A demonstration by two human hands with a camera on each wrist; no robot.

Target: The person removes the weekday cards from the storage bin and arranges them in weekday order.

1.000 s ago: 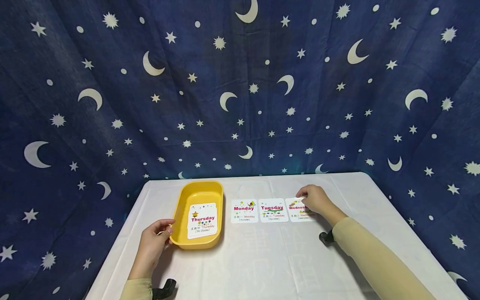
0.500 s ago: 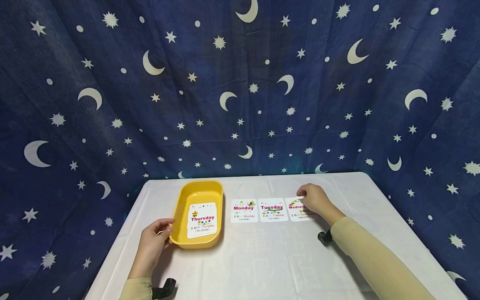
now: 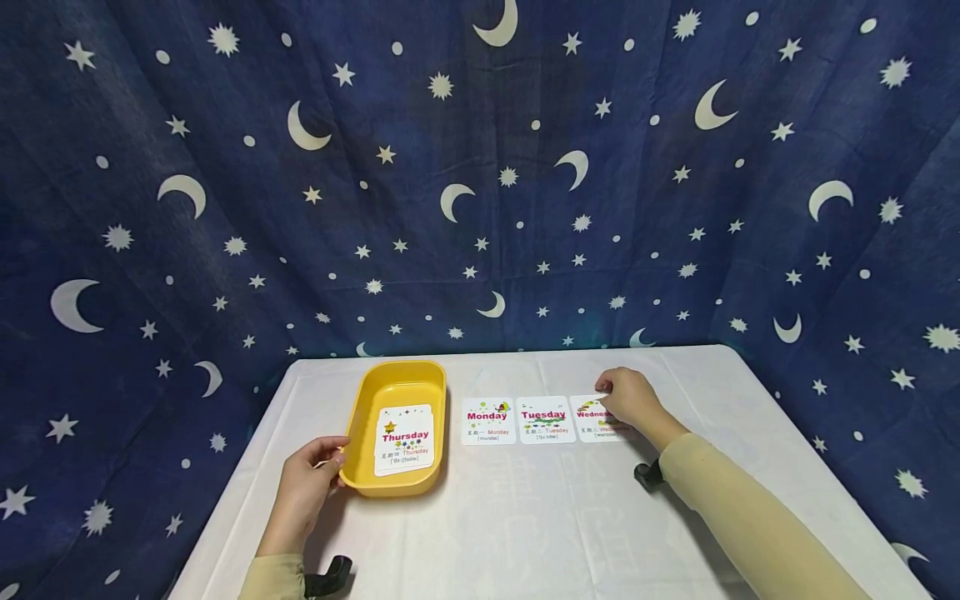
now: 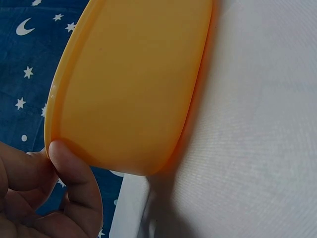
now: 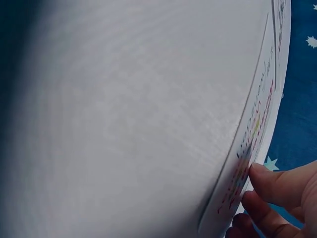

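My left hand (image 3: 306,492) holds the near left corner of a yellow plastic tray (image 3: 365,417); in the left wrist view its thumb (image 4: 74,183) presses on the rim. A white Thursday card (image 3: 406,446) lies face up inside that tray, with another card edge showing beneath it. Farther right, a Monday card (image 3: 488,425) and a Tuesday card (image 3: 546,422) lie side by side. My right hand (image 3: 637,404) pinches the upper right edge of the Wednesday card (image 3: 590,423), third in the row, and covers part of it. The right wrist view shows the thumb (image 5: 267,181) at the card's edge.
A white cloth (image 3: 525,525) covers the table, whose far edge meets a dark blue curtain (image 3: 480,208) printed with moons and stars. Black curved pieces (image 3: 328,577) show by both wrists.
Barely anything differs. My right hand shifts very slightly at the Wednesday card's edge; the left hand, tray and other cards stay where they were.
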